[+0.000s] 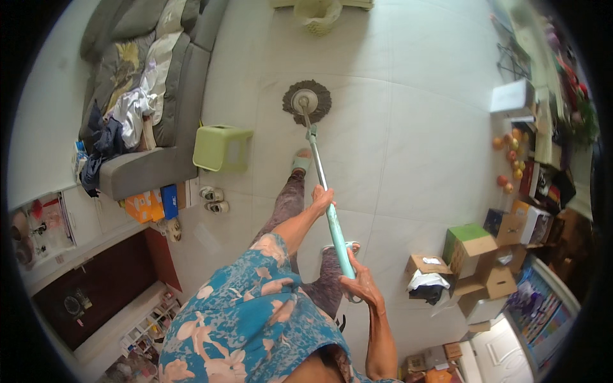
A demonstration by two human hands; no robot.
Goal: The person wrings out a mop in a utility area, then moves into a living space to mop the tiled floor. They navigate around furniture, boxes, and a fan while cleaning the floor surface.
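Observation:
A round spin mop with a dark grey fringe head [307, 102] lies flat on the pale tiled floor [407, 158] ahead of my feet. Its handle [334, 225], metal toward the head and mint green above, slants back to me. My left hand [323, 200] is wrapped around the handle where metal meets green. Lower in the picture, my right hand [360, 281] grips the handle's top end, beside a hanging loop. One slippered foot [301, 161] is forward near the pole; the other slipper [352, 247] is partly hidden behind the handle.
A green plastic stool [222, 148] stands left of the mop, before a grey sofa [139, 170] heaped with cloth. Sneakers [213, 200] sit nearby. A lined wastebasket [317, 16] is at the top. Rightward are loose fruit [511, 153] and open cardboard boxes [471, 253].

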